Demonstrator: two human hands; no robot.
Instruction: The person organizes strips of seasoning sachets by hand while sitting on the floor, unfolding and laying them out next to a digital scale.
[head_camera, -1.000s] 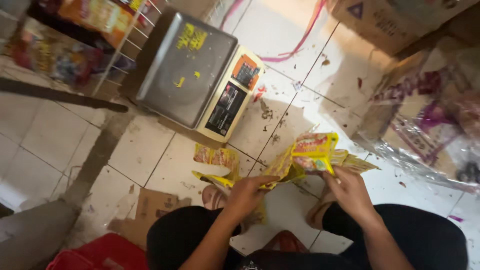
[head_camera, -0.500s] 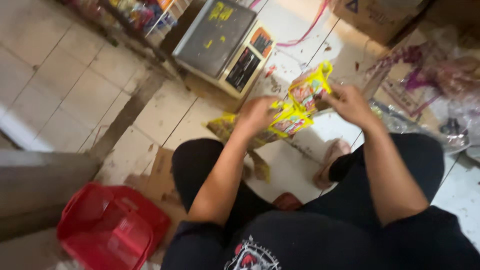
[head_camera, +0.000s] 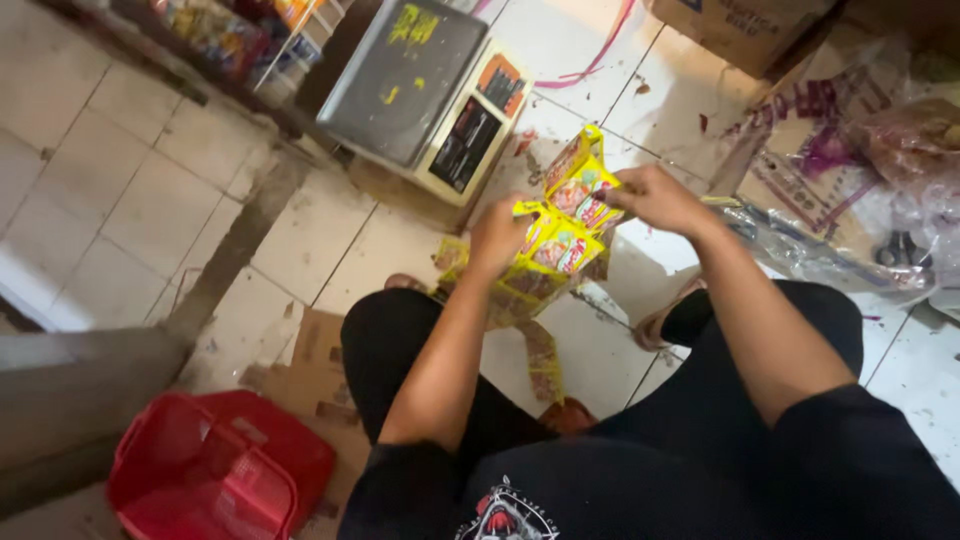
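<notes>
Tiled floor (head_camera: 150, 190), scale (head_camera: 420, 85), red basket (head_camera: 215, 470) nearby, left hand (head_camera: 497, 237), right hand (head_camera: 655, 198), each grip closed on yellow sachets (head_camera: 570, 215)

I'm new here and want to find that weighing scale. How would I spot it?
Start at the tiled floor. Just beyond the person's hands and the yellow sachets sits the scale. It alone is a flat grey metal platter with a cream display panel, unlike the red basket.

light: soft, even, indoor | glare: pale sheen on floor tiles (head_camera: 130, 190) at far left | shadows: faint | blur: slight motion softness throughout, edges stretched
</notes>
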